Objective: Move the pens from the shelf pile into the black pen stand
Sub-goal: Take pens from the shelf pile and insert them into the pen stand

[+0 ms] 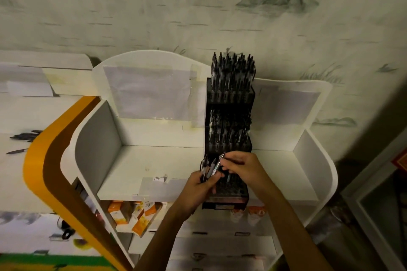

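A tall black tiered pen stand (229, 99) stands on the white shelf (154, 167). Its top and middle tiers are packed with dark pens; the lowest tier (231, 189) shows mostly bare holes. My left hand (198, 187) grips a small bunch of pens (208, 168) in front of the stand's lower left corner. My right hand (242, 168) pinches one pen (220, 161) from that bunch, just above the lowest tier.
A loose pile of dark pens (26, 135) and a single pen (16, 151) lie on the shelf far left, beyond an orange and brown curved panel (52, 160). Orange boxes (136, 213) sit on the shelf below. White side walls bound the shelf.
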Action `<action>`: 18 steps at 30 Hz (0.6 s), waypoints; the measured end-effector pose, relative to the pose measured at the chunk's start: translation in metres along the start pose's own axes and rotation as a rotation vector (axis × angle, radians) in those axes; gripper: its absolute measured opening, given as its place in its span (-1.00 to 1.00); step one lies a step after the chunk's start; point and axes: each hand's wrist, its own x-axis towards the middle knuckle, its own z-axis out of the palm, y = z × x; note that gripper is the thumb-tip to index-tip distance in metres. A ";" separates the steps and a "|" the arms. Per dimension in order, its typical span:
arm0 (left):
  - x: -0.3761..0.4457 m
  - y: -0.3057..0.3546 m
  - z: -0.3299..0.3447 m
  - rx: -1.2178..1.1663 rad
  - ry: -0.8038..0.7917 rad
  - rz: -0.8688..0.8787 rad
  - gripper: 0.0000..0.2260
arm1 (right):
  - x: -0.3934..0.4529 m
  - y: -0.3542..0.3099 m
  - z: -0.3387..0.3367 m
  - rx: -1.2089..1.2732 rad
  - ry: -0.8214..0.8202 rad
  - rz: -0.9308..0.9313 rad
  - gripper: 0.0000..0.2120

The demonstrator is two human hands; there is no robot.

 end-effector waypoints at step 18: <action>0.004 -0.006 -0.016 0.186 0.247 0.011 -0.76 | 0.007 0.010 -0.039 -0.063 0.417 -0.106 -0.93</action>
